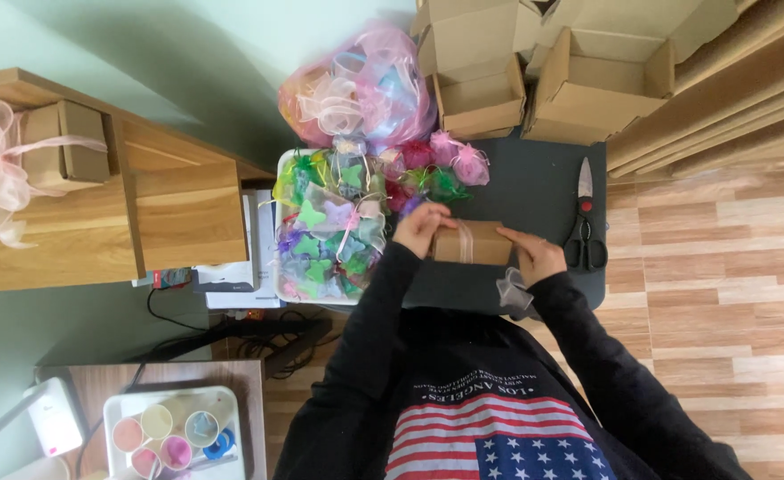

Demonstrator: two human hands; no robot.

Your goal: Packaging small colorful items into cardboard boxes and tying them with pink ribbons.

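A small brown cardboard box (483, 242) lies on the dark grey table (534, 191), with a sheer pale ribbon (466, 240) wrapped around its middle. My left hand (420, 228) grips the box's left end. My right hand (536, 253) holds its right end, and a loose ribbon tail (510, 291) hangs below that hand. Both arms are in black sleeves.
Black-handled scissors (585, 222) lie right of the box. A white tray (283, 229) of coloured organza pouches sits to the left, a pink bag of pouches (361, 89) behind it. Open cardboard boxes (587, 80) are stacked at the back. A ribboned box (63, 142) rests on a wooden shelf.
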